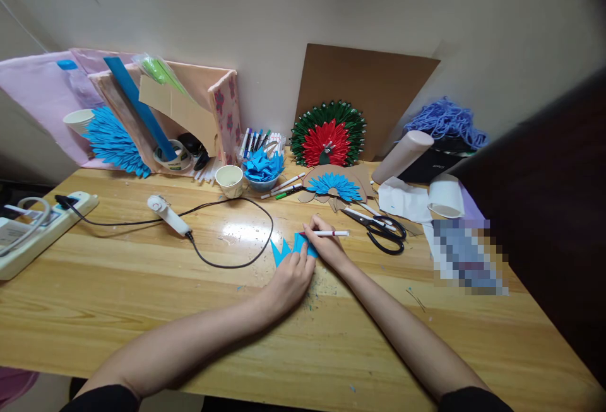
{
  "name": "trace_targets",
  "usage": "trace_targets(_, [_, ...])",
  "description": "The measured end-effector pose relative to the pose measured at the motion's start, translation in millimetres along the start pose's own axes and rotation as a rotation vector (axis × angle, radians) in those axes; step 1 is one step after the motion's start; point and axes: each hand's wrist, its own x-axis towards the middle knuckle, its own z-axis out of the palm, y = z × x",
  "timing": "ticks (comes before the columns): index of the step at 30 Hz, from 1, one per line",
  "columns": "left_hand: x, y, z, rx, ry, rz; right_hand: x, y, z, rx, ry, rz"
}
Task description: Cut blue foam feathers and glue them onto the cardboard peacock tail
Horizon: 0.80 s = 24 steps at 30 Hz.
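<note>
My right hand is closed around a white marker pen with dark red ends. Its tip meets the upper edge of a blue sheet on the wooden table. The sheet looks like craft paper or foam, with pointed, zigzag cuts on its left part. My left hand lies over the lower edge of the sheet, fingers bent together and pressing it against the table. Part of the sheet is hidden under these fingers. Beyond my hands stands a fan of blue petals on cardboard.
Black-handled scissors lie right of my hands. A white glue gun with a looping cord is at left, by a power strip. Behind stand a paper cup, a bowl of blue pieces and a red-green peacock craft.
</note>
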Motion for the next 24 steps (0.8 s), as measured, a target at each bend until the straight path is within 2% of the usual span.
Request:
trace_targets(6, [0.2, -0.3, -1.0, 0.009, -0.001, 0.000, -0.7, -0.1, 0.1, 0.051, -0.030, 0.018])
trace_targets(17, [-3.2, 2.3, -5.1, 0.081, 0.008, 0.033, -1.4, 2.9, 2.6, 0.121, -0.007, 0.054])
trace_targets(24, [-3.7, 4.4, -10.4, 0.114, -0.016, 0.043, -0.9, 4.7, 1.0, 0.018, 0.014, 0.039])
